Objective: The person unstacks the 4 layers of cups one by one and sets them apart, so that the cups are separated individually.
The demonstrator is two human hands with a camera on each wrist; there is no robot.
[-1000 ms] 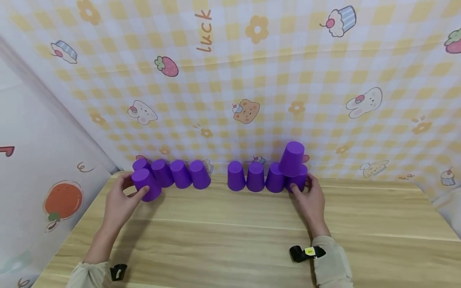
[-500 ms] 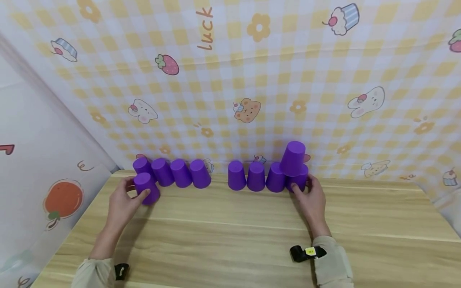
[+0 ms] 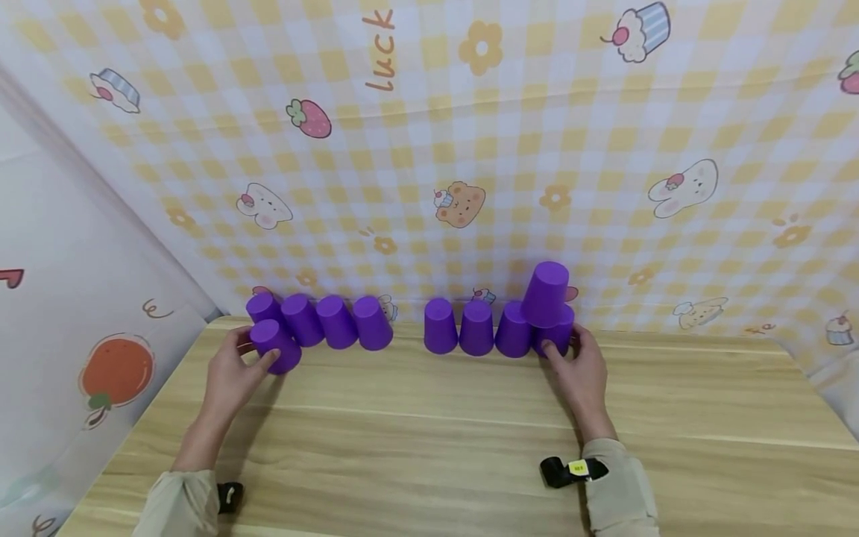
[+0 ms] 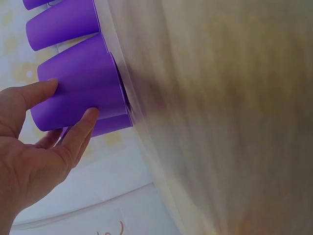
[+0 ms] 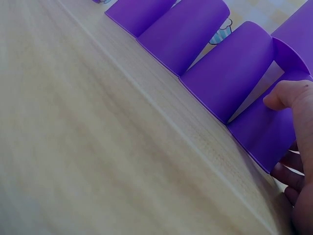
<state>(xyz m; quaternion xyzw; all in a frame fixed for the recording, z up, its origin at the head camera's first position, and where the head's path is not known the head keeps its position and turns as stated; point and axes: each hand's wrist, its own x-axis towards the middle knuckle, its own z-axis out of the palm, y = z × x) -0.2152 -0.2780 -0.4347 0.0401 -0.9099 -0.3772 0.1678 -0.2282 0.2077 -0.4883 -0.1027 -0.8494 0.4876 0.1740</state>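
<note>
In the head view my left hand (image 3: 231, 373) grips an upside-down purple cup (image 3: 280, 350) between thumb and fingers. This cup stands in front of the leftmost cup (image 3: 260, 304) of the left row and partly covers it. In the left wrist view the held cup (image 4: 80, 88) has its rim close to the tabletop; whether it touches is hard to tell. My right hand (image 3: 582, 377) grips the rightmost cup (image 3: 560, 337) of the right row, thumb in front and fingers at its far side. One more cup (image 3: 546, 294) rests on top, across the two rightmost cups.
Other upside-down purple cups stand in both rows near the table's back edge, such as a left-row cup (image 3: 372, 324) and a right-row cup (image 3: 440, 327), with a gap between rows. A checked cloth (image 3: 403, 164) hangs behind the wooden table (image 3: 416, 440).
My left hand has shifted slightly right with its cup, which dipped toward the front, then moved a little back toward the row. My right hand and the upper cup stay in place.
</note>
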